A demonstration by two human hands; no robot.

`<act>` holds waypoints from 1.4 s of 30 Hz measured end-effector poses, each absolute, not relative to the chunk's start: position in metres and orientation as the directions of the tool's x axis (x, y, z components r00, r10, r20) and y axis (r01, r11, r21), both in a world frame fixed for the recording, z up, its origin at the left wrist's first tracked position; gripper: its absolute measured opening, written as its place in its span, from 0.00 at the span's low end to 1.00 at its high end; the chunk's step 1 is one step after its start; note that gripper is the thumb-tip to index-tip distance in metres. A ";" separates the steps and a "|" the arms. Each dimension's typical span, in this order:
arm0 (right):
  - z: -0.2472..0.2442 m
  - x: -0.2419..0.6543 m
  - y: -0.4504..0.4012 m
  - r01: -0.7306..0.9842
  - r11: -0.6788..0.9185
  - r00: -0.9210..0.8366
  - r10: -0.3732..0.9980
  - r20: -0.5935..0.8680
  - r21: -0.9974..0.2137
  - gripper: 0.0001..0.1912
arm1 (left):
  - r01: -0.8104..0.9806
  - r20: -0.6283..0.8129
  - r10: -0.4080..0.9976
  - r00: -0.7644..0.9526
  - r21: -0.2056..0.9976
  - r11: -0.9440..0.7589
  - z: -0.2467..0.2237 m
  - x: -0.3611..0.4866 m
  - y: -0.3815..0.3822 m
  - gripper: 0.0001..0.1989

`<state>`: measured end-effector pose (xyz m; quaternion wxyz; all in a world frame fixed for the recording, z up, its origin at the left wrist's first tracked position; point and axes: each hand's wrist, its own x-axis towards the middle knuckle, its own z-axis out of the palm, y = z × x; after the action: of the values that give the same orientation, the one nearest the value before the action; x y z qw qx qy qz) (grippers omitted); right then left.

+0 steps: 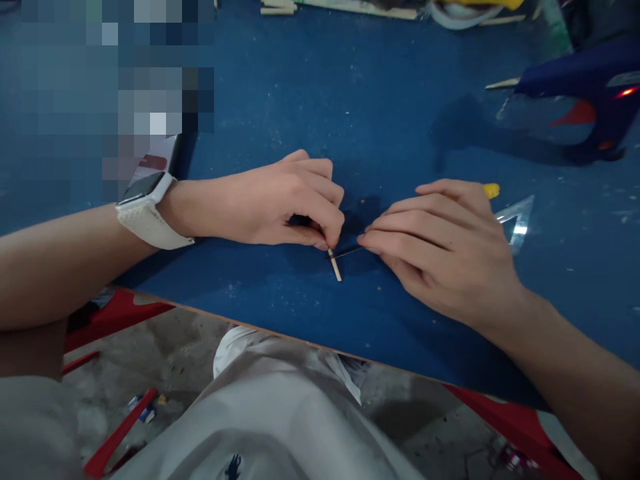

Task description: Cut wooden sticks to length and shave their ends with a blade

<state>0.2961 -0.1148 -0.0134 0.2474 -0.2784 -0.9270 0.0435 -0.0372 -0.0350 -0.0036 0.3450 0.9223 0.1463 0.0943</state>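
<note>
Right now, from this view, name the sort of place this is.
Likely a craft workspace: a glue gun with a lit red light and a clear plastic triangle show at the blue table, where the left hand pinches a short wooden stick.

A slim, pale wooden stick (336,268) slants over the blue tabletop (300,93), pinched at its far end — the bare near end points toward the table's front edge and a little right. A thin, dark blade (349,252) crosses it just below the pinch (its rear is hidden in a grip).
</note>
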 end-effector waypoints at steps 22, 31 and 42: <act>-0.023 0.291 -0.123 0.537 0.821 -0.691 0.560 0.457 -0.194 0.17 | 0.201 0.119 0.348 0.930 0.629 -0.751 -0.003 -0.042 -0.045 0.15; -0.026 0.283 -0.113 0.535 0.808 -0.654 0.581 0.484 -0.246 0.12 | 0.239 0.068 0.359 0.931 0.631 -0.738 -0.006 -0.041 -0.034 0.18; -0.018 0.284 -0.114 0.513 0.846 -0.672 0.501 0.546 -0.145 0.07 | 0.188 0.142 0.369 0.919 0.664 -0.724 -0.011 -0.032 -0.033 0.13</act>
<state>0.2843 -0.1145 -0.0184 0.2955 -0.2773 -0.9142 -0.0102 -0.0320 -0.0327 -0.0114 0.3392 0.9188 0.1513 0.1334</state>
